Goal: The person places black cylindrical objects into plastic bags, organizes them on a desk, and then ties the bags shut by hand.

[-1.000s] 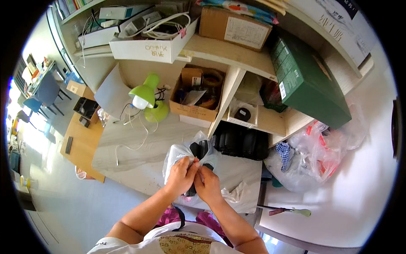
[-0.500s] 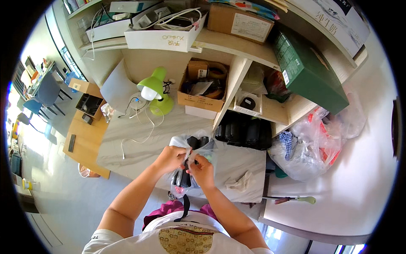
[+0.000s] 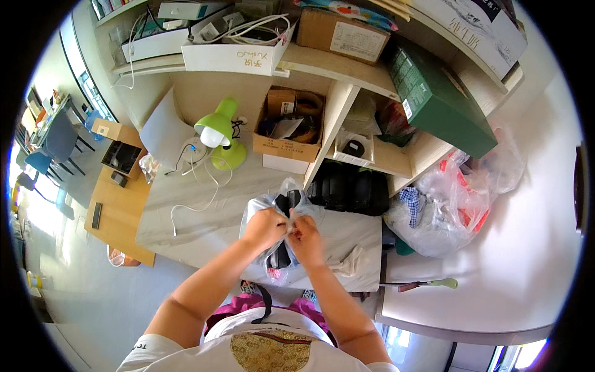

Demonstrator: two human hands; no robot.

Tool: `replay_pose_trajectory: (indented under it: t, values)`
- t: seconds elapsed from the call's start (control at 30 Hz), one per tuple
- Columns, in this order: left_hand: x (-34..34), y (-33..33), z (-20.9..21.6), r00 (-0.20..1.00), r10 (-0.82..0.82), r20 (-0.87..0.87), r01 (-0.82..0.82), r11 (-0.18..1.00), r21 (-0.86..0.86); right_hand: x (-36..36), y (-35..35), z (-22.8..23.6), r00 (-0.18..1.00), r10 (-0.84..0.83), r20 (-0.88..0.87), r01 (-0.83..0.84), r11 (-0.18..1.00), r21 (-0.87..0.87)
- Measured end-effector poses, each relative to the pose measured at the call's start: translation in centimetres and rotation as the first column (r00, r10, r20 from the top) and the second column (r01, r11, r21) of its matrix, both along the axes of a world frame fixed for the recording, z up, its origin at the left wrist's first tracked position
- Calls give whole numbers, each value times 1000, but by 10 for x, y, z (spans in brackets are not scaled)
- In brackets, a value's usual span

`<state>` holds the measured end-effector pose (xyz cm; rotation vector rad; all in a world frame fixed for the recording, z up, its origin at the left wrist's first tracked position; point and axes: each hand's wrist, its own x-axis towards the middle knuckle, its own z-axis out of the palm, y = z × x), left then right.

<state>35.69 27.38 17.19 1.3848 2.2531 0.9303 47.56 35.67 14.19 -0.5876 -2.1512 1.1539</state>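
Observation:
A thin clear plastic bag [image 3: 250, 211] rests on the marbled desk at its front, with several black, long rounded objects [image 3: 279, 256] inside it. Above the bag's middle, my left hand [image 3: 266, 228] is closed on the gathered plastic. Pressed close to it, my right hand [image 3: 305, 239] pinches the same gathered part, and the fingertips of both hands nearly meet. What exactly lies between the fingers is partly hidden. A small pink and red patch shows through the bag's near end.
Behind the bag are a green desk lamp [image 3: 222, 133], a white cable [image 3: 207, 204] and a cardboard box [image 3: 286, 146]. A black wrapped bundle [image 3: 349, 188] sits right of it, near a pale cloth [image 3: 350, 263]. Plastic bags [image 3: 427, 217] and a green-handled tool [image 3: 443, 283] lie on the right-hand surface.
My hands have drawn tightly together over the bag, gathering its plastic, and hide more of the black objects. The whole view has shifted slightly.

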Motion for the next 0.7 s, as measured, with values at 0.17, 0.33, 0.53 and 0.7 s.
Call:
replay_pose_trajectory:
  t: [0.17, 0.33, 0.53, 0.7]
  values:
    - [1, 11, 16, 991, -17, -135, -8, 984, -180, -17, 8, -28, 995, 97, -4, -94, 953, -287]
    - [-15, 16, 16, 945, -176, -277, 86, 948, -306, -24, 14, -53, 964, 250, -94, -264, 847, -461]
    - [-24, 10, 33, 926, -262, -273, 223, 960, -166, -24, 34, 11, 932, 316, 180, -321, 947, -4]
    - [-45, -12, -28, 963, -132, -234, 136, 991, 0, -4, 51, 2, 873, 246, 422, -322, 939, 119]
